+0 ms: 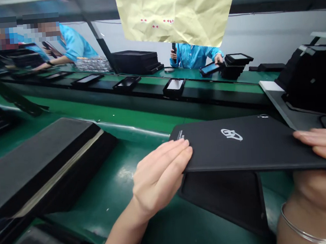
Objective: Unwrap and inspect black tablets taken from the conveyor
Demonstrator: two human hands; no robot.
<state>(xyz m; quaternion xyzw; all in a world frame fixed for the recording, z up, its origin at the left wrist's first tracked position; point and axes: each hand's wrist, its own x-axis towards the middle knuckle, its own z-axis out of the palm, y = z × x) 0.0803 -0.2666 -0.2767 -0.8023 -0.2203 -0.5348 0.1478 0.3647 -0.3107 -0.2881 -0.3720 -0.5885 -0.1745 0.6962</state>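
A black tablet (255,150) is held up with its back showing, a white logo near its middle and a camera lens at the far right corner. My left hand (161,171) grips its left end, fingers pressed together on top. At the other end my right hand (321,162) grips it, fingers above and the palm below; a silver bangle circles that wrist. Underneath lies a shallow black tray (231,197) with a raised rim, partly covered by the tablet. It rests on the green work surface (121,200).
Left of me stands a stack of black foam trays (42,161). Beyond, a conveyor belt (149,93) carries several devices in trays. A yellow paper sheet (177,12) hangs overhead. Across the line, people in blue work; one sleeve (212,52) reaches toward stacked trays (233,65).
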